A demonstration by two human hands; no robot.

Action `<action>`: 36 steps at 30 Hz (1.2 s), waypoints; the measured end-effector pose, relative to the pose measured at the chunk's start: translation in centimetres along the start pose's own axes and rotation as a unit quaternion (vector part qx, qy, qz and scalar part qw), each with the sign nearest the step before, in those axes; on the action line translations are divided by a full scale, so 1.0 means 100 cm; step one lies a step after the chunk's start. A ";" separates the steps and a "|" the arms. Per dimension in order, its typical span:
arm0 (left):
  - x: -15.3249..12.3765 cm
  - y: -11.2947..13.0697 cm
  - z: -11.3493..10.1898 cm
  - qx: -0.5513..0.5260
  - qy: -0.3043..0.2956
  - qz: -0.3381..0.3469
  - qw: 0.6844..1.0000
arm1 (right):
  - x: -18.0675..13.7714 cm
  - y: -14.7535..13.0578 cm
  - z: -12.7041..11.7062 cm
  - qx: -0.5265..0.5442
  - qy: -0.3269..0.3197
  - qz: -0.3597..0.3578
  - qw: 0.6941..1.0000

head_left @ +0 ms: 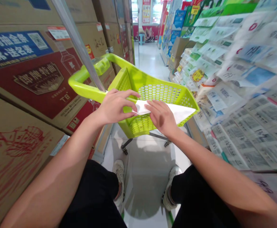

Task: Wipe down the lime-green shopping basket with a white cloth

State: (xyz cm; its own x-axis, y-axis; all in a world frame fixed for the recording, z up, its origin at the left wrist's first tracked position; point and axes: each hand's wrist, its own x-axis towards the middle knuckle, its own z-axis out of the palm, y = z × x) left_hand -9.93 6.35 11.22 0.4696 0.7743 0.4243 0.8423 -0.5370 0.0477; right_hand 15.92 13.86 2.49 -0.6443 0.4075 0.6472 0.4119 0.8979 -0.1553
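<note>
A white sheet that looks like folded paper (180, 113) stretches along the near rim of a lime-green shopping cart (150, 80), tapering to a point at the right. My left hand (119, 106) pinches the sheet's left end between thumb and fingers, close to the cart's handle side. My right hand (161, 117) grips the middle of the sheet, its fingers bent over the upper edge and its thumb hidden. Behind the sheet, the perforated basket is partly covered by it and by my hands.
Stacked cardboard cartons (46, 79) line the left side. A grey metal pole (78, 44) slants down to the cart handle. Plastic-wrapped packs (243, 72) are piled high on the right. Beyond the cart, a tiled aisle (150, 57) leads to a small blue stool (141, 38).
</note>
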 end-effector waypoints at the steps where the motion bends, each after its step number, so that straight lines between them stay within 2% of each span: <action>1: 0.000 0.001 -0.002 -0.009 -0.003 -0.007 1.000 | 0.001 -0.001 -0.001 0.012 0.000 -0.007 1.000; 3: 0.000 0.003 -0.003 -0.023 -0.002 -0.027 0.999 | 0.002 -0.004 -0.001 0.045 -0.009 -0.048 0.998; 7: 0.002 0.008 0.004 -0.012 0.036 -0.059 0.998 | -0.001 -0.009 0.004 0.103 -0.049 -0.182 0.977; 11: 0.004 0.010 0.017 0.090 0.028 -0.069 0.993 | -0.005 -0.007 0.006 0.098 -0.048 -0.201 0.974; 14: 0.005 0.010 0.025 0.145 0.025 -0.076 0.986 | -0.001 0.000 -0.002 0.113 -0.043 -0.149 0.982; 17: 0.007 0.010 0.030 0.166 0.048 -0.092 0.981 | 0.004 0.012 -0.009 0.081 -0.017 -0.037 0.996; 19: 0.009 0.011 0.032 0.167 0.065 -0.101 0.979 | 0.005 0.020 -0.011 0.040 -0.024 0.025 0.999; 23: 0.011 0.015 0.033 0.162 0.083 -0.118 0.976 | 0.010 0.026 -0.011 -0.057 -0.107 0.099 0.988; 27: 0.014 0.024 0.032 0.157 0.086 -0.132 0.975 | 0.029 0.016 -0.013 -0.127 -0.181 0.169 0.961; 30: 0.016 0.030 0.032 0.153 0.105 -0.138 0.973 | 0.047 0.004 -0.012 -0.134 -0.221 0.192 0.947; 32: 0.016 0.034 0.032 0.157 0.102 -0.134 0.973 | 0.057 -0.003 -0.008 -0.121 -0.233 0.179 0.948; 36: 0.015 0.036 0.029 0.187 0.044 -0.132 0.972 | 0.065 -0.009 -0.002 -0.110 -0.217 0.120 0.962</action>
State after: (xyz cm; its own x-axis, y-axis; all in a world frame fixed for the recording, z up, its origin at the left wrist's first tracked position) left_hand -5.41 6.51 9.35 0.2127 0.8278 0.5192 0.9756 -0.1503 -0.1599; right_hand 11.55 15.68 6.99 -0.7020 0.6732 0.2323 0.6787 0.7313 -0.0683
